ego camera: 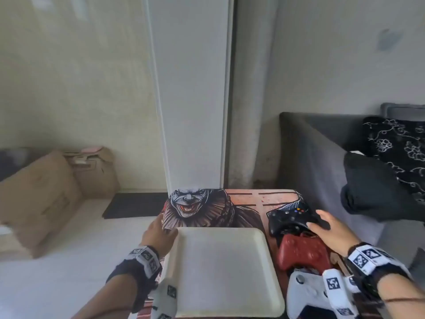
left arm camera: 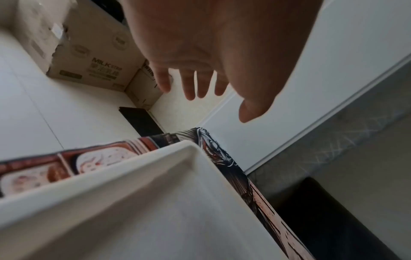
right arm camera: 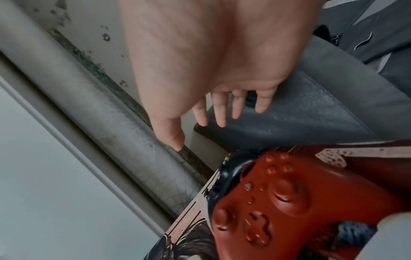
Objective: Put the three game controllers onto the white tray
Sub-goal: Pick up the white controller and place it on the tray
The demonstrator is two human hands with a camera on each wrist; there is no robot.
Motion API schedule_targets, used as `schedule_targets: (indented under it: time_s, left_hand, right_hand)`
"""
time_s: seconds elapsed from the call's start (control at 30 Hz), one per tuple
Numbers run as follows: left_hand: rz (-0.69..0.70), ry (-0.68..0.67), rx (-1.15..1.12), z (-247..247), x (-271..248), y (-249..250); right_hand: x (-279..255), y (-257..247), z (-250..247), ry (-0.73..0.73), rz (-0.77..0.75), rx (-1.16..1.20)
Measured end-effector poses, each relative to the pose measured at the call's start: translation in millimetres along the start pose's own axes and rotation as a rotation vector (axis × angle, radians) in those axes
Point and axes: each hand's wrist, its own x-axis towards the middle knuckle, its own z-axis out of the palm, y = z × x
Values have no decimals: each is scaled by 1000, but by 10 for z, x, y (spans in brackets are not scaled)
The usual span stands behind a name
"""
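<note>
We list 1 white tray [ego camera: 220, 270] on the clown-print desk [ego camera: 243, 203], holding nothing. To its right we count 3 controllers in a row: black controller [ego camera: 289, 217] farthest, red controller [ego camera: 303, 252] in the middle, white controller [ego camera: 303, 293] nearest. Our right hand [ego camera: 331, 229] hovers with fingers spread over the black one, gripping nothing; our left hand [ego camera: 158, 233], fingers relaxed and empty, sits by the tray's far left corner.

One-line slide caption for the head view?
Right hand open above the black controller; red controller beside the empty white tray.
</note>
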Motion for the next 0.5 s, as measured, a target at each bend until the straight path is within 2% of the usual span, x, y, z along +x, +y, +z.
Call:
schedule_targets:
  time_s: [0.13, 0.23, 0.4, 0.5]
  left_hand:
    - [-31, -105, -89, 296, 131, -306]
    - [-3, -203, -22, 516, 189, -591]
    - [45, -78, -141, 680, -1, -850]
    - [58, -3, -241, 733, -230, -948]
  right_hand:
    - [146, 335, 291, -25, -8, 21]
    - [189, 636, 464, 5, -7, 92]
    - [59, 1012, 589, 57, 35, 256]
    - [-156, 1133, 583, 89, 116, 307]
